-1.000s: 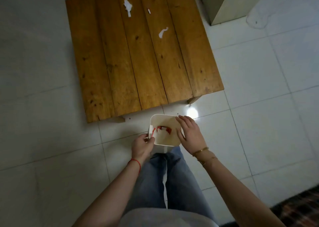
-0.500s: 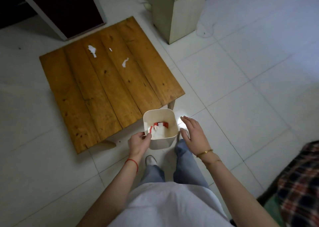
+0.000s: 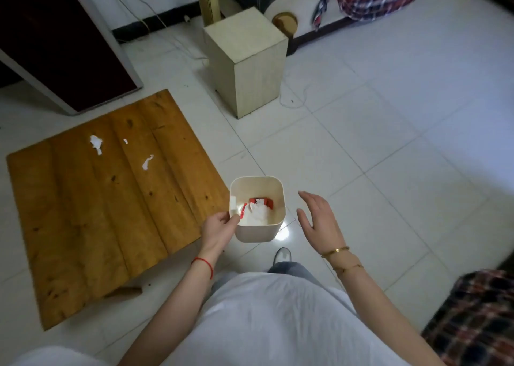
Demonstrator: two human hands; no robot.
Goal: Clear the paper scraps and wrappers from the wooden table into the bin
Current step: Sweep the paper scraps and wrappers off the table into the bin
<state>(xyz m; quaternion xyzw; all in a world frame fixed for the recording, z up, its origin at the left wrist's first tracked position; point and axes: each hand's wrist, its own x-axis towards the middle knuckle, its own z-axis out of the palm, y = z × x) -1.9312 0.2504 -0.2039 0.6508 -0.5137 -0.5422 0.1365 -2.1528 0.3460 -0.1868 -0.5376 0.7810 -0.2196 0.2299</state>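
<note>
We grip bin (image 3: 257,208) rim, left hand (image 3: 219,228) | right hand (image 3: 319,221) open, apart | scraps (image 3: 96,144) near counter (image 3: 83,226) far edge

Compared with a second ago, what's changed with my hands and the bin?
The right hand has let go of the bin and pulled away to the right, open and empty. The left hand keeps its grip on the bin's rim. The view has swung as the person stood up. Three paper scraps still lie on the wooden table, and the wrappers stay inside the bin.
</note>
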